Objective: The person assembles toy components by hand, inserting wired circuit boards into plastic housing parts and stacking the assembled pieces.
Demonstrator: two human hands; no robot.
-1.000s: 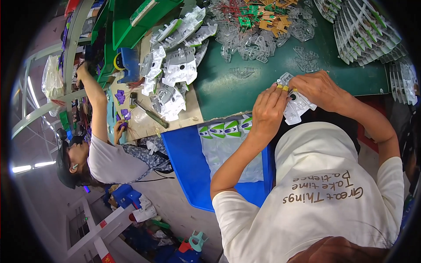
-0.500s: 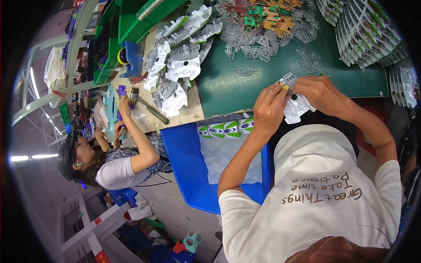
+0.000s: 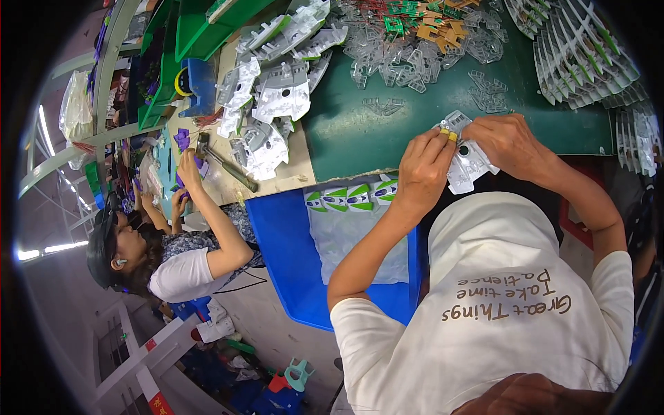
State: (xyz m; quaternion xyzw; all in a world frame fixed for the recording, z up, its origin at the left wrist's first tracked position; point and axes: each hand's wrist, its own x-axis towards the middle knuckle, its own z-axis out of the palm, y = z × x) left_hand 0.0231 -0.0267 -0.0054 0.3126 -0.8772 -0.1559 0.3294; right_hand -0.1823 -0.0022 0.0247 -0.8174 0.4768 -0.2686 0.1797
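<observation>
My left hand (image 3: 423, 169) grips a white plastic shell part (image 3: 472, 166) by its left side, just past the near edge of the green bench. The part has a round dark hole, and a greyish see-through section (image 3: 456, 120) shows at its far end. Something yellow (image 3: 449, 135) sits at my left fingertips, perhaps a finger wrap. Closed fingers of my right hand (image 3: 508, 144) press on the right side of the same part; what lies under those fingertips is hidden.
Clear plastic pieces (image 3: 415, 66) lie on the green bench (image 3: 346, 138) near brown and green circuit boards (image 3: 443, 31). White-and-green shells (image 3: 283, 93) are piled left, others stacked right (image 3: 581, 55). A blue bin (image 3: 290, 290), a hammer (image 3: 228, 162) and a co-worker (image 3: 200, 256) are at left.
Both hands stay on the white shell part, which is nearly unmoved. The bench, bin and piles at left have shifted slightly left in view. The co-worker's near hand has moved a little.
</observation>
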